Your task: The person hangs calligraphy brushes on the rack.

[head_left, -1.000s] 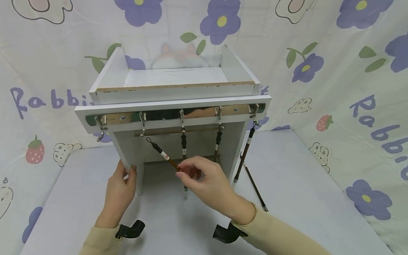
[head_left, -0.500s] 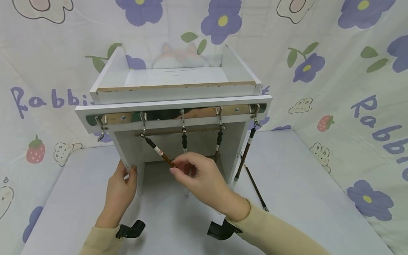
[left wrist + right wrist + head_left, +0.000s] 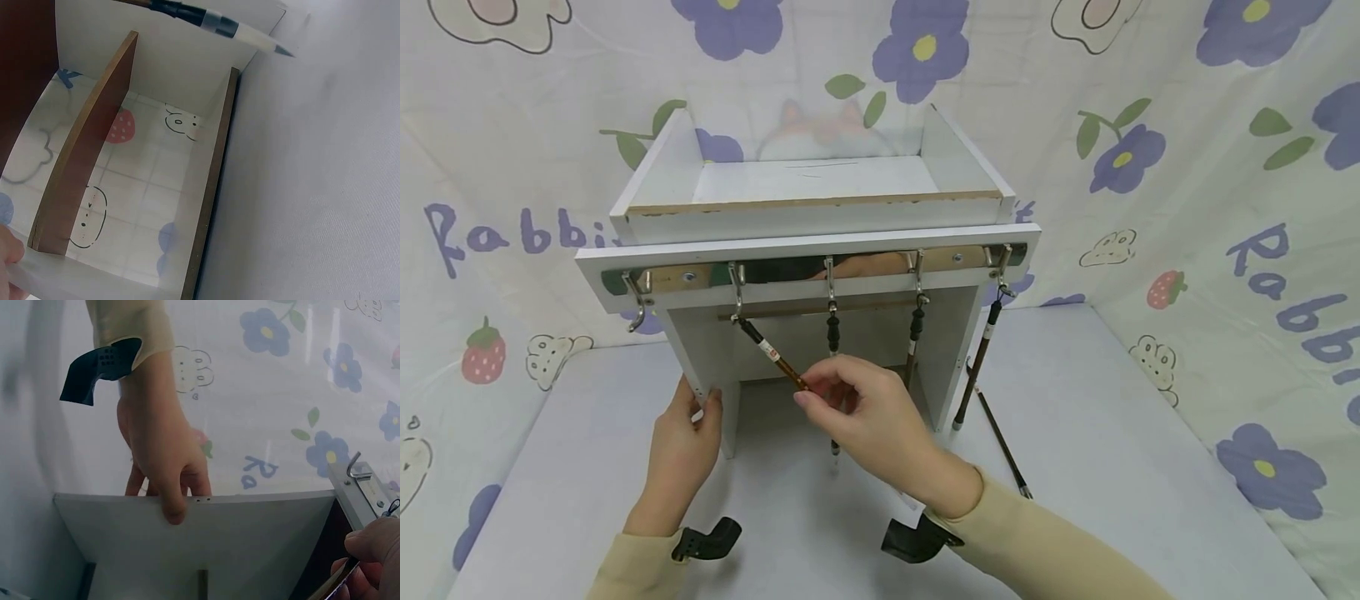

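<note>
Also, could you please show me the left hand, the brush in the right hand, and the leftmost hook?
Left hand (image 3: 685, 443): head view, back of the hand.
Held brush (image 3: 772, 352): head view, upper handle.
Leftmost hook (image 3: 636, 293): head view, its stem.

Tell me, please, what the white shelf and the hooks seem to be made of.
Shelf: probably fibreboard or chipboard with a smooth white coating, since bare brown shows along some edges. Hooks: likely metal, shiny and silvery, perhaps plated.
</note>
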Tool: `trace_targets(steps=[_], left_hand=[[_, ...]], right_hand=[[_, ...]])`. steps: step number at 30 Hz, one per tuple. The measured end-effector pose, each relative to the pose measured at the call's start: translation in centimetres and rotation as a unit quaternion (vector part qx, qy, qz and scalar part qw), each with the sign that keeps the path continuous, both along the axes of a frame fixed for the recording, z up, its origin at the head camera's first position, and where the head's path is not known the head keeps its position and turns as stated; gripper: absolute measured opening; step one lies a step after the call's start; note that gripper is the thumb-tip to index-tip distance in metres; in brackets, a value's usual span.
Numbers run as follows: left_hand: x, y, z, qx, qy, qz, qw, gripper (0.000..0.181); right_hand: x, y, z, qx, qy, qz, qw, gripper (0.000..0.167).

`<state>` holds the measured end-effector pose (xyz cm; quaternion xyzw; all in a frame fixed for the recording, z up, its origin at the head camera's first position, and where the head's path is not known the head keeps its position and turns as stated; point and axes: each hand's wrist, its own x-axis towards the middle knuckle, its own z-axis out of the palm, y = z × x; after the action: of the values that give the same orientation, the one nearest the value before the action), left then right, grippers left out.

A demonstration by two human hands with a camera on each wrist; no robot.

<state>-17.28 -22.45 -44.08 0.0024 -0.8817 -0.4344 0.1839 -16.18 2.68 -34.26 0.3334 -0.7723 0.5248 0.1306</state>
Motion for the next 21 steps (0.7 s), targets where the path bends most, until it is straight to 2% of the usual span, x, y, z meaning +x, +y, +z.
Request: trace_targets(steps=[5,21], left_hand=[[0.01,0.01,0.06,0.000,-0.003,-0.003,1.0000,0.048],[-0.08,-0.13,-0.09,-0.005,0.007,-0.001,1.0000,0.047]], right_hand=[[0.15,-0.10,0.03,-0.007,-0.007,-0.001,0.9999,0.007],[0.08,-0.41,0.18,-0.035,0.031,-0.017,0.9988,0.010]])
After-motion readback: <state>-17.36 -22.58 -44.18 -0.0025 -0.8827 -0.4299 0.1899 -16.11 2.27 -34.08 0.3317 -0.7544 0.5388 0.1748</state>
